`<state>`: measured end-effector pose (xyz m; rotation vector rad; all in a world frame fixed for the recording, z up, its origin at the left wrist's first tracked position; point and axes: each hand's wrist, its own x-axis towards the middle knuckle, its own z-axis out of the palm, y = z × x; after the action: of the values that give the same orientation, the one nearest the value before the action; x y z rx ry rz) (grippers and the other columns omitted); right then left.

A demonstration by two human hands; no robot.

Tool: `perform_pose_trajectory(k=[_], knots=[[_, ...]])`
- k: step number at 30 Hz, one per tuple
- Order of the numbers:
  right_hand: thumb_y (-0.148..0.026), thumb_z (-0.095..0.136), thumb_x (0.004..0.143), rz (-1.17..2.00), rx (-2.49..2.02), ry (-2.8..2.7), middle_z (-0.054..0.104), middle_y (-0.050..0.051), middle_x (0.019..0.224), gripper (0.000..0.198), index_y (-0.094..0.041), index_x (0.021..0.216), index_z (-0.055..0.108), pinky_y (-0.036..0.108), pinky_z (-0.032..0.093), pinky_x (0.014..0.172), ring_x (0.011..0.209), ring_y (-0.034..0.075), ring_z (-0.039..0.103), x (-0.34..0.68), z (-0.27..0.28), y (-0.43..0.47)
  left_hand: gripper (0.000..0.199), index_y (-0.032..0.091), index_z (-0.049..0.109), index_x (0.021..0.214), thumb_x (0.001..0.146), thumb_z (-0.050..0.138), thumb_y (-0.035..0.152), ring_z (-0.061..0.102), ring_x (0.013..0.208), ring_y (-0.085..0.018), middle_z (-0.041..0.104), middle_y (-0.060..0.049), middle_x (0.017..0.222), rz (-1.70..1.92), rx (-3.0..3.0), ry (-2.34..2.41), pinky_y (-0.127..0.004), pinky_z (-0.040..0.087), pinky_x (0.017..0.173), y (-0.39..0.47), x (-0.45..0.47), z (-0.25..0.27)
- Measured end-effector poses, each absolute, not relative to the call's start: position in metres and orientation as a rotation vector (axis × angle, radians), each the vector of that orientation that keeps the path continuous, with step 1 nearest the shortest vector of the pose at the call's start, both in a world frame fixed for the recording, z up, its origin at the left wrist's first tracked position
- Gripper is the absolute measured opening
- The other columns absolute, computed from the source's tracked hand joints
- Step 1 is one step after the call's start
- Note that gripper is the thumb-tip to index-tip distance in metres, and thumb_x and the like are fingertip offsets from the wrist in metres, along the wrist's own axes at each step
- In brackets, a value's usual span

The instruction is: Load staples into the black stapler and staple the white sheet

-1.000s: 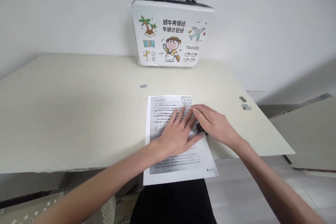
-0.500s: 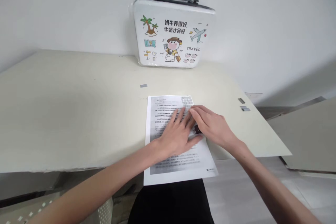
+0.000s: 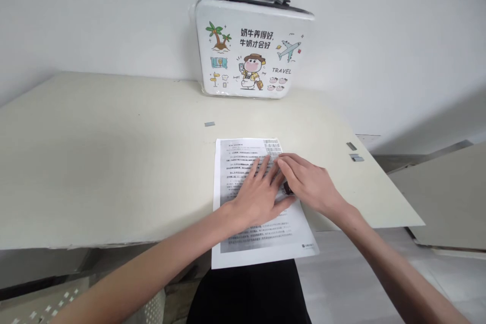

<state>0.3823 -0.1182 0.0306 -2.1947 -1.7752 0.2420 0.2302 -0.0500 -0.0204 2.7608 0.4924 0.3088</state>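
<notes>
A printed sheet of paper (image 3: 258,243) lies on the table, its lower edge hanging past the front. My left hand (image 3: 260,192) rests flat on the print with its fingers spread. At the sheet's right side, my right hand (image 3: 311,182) is curled, its fingertips touching the fingers of my left hand. Under its palm shows a small dark object (image 3: 288,189), mostly hidden, so its kind is unclear. Rows of dense dark pattern (image 3: 272,148) mark the sheet's top right corner, just beyond my fingertips.
A white cartoon-printed case (image 3: 254,48) with a black handle stands against the wall at the back of the table (image 3: 94,162). A small grey metal strip, like staples (image 3: 209,124), lies behind the sheet. Two similar strips (image 3: 356,157) lie near the right edge.
The whole view has shifted very slightly. Both hands, the sheet and the dark object keep nearly the same places relative to each other.
</notes>
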Motion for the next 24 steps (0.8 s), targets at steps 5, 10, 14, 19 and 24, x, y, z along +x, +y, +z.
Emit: perform_pose_trajectory(k=[5, 10, 14, 19, 24], knots=[[-0.047, 0.022, 0.112, 0.235, -2.206, -1.823, 0.069, 0.003, 0.141, 0.05, -0.029, 0.123, 0.068, 0.04, 0.057, 0.088, 0.123, 0.024, 0.07, 0.38, 0.031, -0.118, 0.076, 0.014, 0.027, 0.167, 0.109, 0.026, 0.064, 0.003, 0.165, -0.034, 0.031, -0.012, 0.173, 0.315, 2.781, 0.491, -0.057, 0.005, 0.134, -0.05, 0.23, -0.022], [-0.046, 0.02, 0.113, 0.158, -2.271, -1.905, 0.063, 0.006, 0.151, 0.054, -0.028, 0.138, 0.065, 0.048, 0.057, 0.099, 0.134, 0.027, 0.064, 0.376, 0.029, -0.115, 0.075, 0.013, 0.03, 0.165, 0.109, 0.031, 0.062, 0.005, 0.165, -0.035, 0.035, -0.015, 0.171, 0.31, 2.784, 0.487, -0.058, 0.005, 0.134, -0.05, 0.229, -0.023], [-0.046, 0.02, 0.113, 0.038, -2.289, -1.974, 0.057, 0.006, 0.158, 0.054, -0.032, 0.151, 0.057, 0.049, 0.057, 0.102, 0.144, 0.027, 0.057, 0.372, 0.025, -0.115, 0.075, 0.011, 0.032, 0.165, 0.107, 0.04, 0.059, 0.003, 0.165, -0.034, 0.036, -0.015, 0.171, 0.299, 2.753, 0.479, -0.059, 0.004, 0.134, -0.049, 0.228, -0.024], [-0.041, 0.025, 0.113, -0.136, -2.328, -2.066, 0.051, 0.01, 0.163, 0.054, -0.031, 0.16, 0.049, 0.054, 0.055, 0.106, 0.147, 0.033, 0.052, 0.367, 0.018, -0.114, 0.087, 0.013, 0.031, 0.166, 0.101, 0.051, 0.067, 0.01, 0.165, -0.033, 0.036, -0.014, 0.171, 0.305, 2.693, 0.432, -0.056, 0.008, 0.135, -0.044, 0.223, -0.02], [-0.037, 0.03, 0.112, -0.194, -2.36, -2.115, 0.048, 0.011, 0.165, 0.054, -0.029, 0.163, 0.044, 0.056, 0.053, 0.107, 0.152, 0.036, 0.045, 0.364, 0.011, -0.111, 0.091, 0.011, 0.03, 0.166, 0.1, 0.049, 0.071, 0.012, 0.164, -0.033, 0.04, -0.017, 0.168, 0.307, 2.693, 0.426, -0.054, 0.009, 0.134, -0.042, 0.22, -0.02]])
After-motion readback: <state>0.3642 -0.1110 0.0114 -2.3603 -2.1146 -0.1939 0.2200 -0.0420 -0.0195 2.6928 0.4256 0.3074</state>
